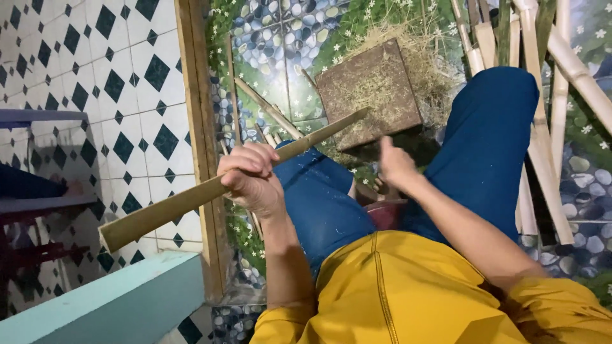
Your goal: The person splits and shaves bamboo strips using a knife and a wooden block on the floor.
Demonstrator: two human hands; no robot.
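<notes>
My left hand point(250, 176) is shut around the middle of a long flat bamboo strip point(166, 209). The strip runs slantwise from the lower left up to a brown block point(370, 95), where its far end rests. My right hand point(396, 164) hovers just below that block, between my knees, fingers loosely curled; I cannot see anything in it. Dry shavings and fibres lie on and around the block. My legs in blue trousers point(484, 146) frame the block on both sides.
Several bamboo poles and split strips point(561, 76) lean at the upper right. More thin strips point(268, 108) lie on the pebble-patterned floor. A wooden door frame point(199, 127) borders a diamond-tiled floor point(115, 83) on the left, with a pale blue ledge point(121, 299) below.
</notes>
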